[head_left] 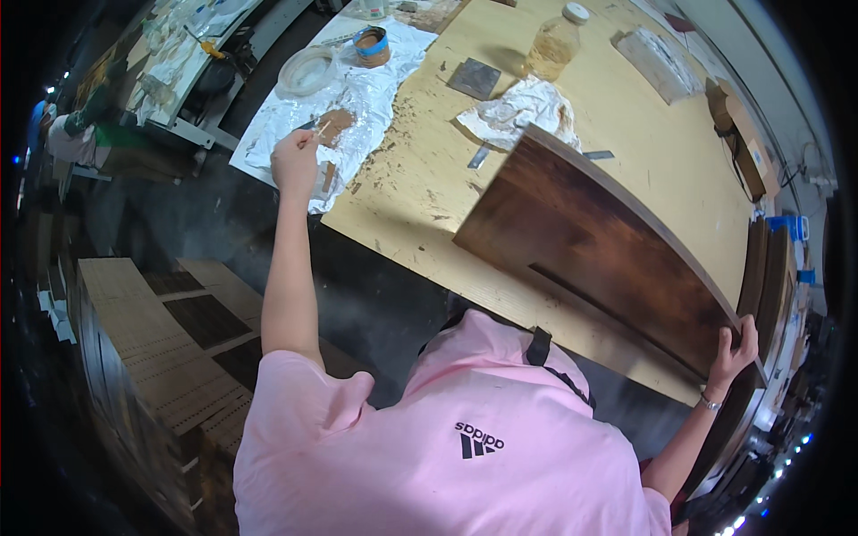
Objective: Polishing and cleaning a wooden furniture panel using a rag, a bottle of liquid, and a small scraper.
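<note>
My left hand is closed in a pinch at the left end of the table, over a white plastic sheet. From its fingers pokes a small thin tool with a pale tip; its kind is unclear. Right beside the tip lies a patch of brown paste on the sheet. Over at the right, my right hand grips the near right corner of a dark brown wooden board. This board has a curved far edge and a narrow dark slot, and it stands tilted on the yellowish tabletop.
A tape-wrapped cup and a round clear lid-like dish sit on the sheet. Farther back are a capped jar, a crumpled white cloth and a dark square plate. Stacked boards stand at lower left.
</note>
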A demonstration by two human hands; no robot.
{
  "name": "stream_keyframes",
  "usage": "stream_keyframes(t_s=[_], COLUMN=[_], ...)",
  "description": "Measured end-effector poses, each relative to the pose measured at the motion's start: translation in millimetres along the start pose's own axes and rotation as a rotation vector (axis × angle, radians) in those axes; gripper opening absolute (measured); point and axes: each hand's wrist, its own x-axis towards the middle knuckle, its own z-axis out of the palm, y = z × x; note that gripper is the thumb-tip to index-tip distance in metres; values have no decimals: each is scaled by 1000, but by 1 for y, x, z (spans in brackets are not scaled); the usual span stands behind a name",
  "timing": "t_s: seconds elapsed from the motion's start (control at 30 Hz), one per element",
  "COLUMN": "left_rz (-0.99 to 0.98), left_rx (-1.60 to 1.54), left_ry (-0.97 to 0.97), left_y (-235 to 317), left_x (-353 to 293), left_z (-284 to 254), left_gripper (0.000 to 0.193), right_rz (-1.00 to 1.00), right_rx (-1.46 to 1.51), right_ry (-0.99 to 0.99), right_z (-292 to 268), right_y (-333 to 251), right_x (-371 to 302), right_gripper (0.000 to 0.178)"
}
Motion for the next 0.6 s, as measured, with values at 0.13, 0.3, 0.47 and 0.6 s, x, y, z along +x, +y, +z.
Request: stream_keyframes(t_s=[0.13,0.3,0.47,0.6], left_rz=[67,620,921,1076], left_rx=[-636,-670,-352,-229], left_ry=[-50,-328,-460,-404], left_y=[64,142,185,201], left_x=[-54,-160,-229,-255], left_z=[-31,-57,17,56], left_gripper=[17,8,18,23], right_rz=[102,-48,-65,-84], right_rx=[-13,-30,-59,-73], right_ry=[-33,89,131,198], right_z=[1,13,15,25], right_y=[5,-17,-25,-19], right_x=[1,17,27,29], right_gripper=[48,43,44,43])
